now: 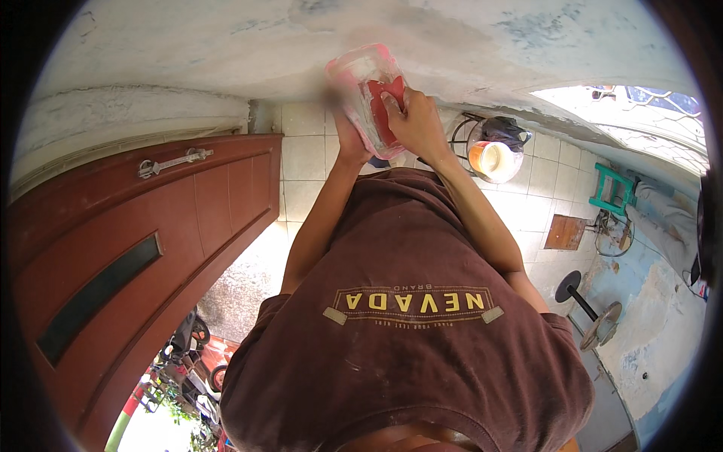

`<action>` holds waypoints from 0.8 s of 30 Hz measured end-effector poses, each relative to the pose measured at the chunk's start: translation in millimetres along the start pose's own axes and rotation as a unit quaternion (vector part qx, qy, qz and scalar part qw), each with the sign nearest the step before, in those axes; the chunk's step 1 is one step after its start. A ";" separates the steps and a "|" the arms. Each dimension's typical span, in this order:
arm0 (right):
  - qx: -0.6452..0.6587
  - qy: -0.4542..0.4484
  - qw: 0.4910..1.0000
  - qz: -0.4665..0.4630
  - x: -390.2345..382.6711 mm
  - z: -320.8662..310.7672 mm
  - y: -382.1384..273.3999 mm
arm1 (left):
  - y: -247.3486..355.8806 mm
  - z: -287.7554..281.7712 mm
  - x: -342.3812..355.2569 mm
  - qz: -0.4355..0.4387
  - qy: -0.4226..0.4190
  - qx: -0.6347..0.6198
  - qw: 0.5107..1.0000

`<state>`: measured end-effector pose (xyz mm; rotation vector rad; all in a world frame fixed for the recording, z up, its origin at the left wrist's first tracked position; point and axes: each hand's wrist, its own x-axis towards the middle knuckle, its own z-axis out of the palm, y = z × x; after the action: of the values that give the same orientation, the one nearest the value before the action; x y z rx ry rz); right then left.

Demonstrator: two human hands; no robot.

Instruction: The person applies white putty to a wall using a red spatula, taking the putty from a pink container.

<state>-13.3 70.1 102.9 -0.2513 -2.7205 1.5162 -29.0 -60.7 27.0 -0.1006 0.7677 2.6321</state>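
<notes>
My left hand (pixel 351 140) grips a pinkish, see-through plastic tub (pixel 340 74) from its left side and below. The tub is tilted, and whitish paste is smeared over its inside. In my right hand (pixel 419 125) is a red putty spreader (pixel 382 122), thumb pressed along its face. The spreader lies within the tub, against the paste. Just beyond the tub rises a pale, patchy plastered wall (pixel 226 47). How the left fingers wrap underneath is hidden by the tub.
A red-brown door (pixel 215 197) stands at the left. To the right are a white bucket with an orange band (pixel 494 160), a black bag (pixel 506 132) and a dark metal frame (pixel 456 140). Farther right are a green stool (pixel 611 188) and a dumbbell-shaped stand (pixel 591 310).
</notes>
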 end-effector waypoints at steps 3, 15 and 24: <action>0.026 -0.002 0.998 0.049 0.5 0.8 2.6 | -2.0 1.4 0.0 0.019 0.029 0.035 0.999; 0.068 0.044 0.989 0.124 -6.5 14.7 21.0 | -6.5 4.1 1.2 0.016 0.048 0.054 0.997; -0.048 0.018 0.997 -0.064 1.9 -12.0 -6.5 | -10.4 -2.0 6.5 -0.016 0.006 0.047 0.999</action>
<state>-14.9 77.2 114.6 -0.1029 -2.7266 1.3401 -31.0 -51.4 18.9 -0.1014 0.8844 2.5619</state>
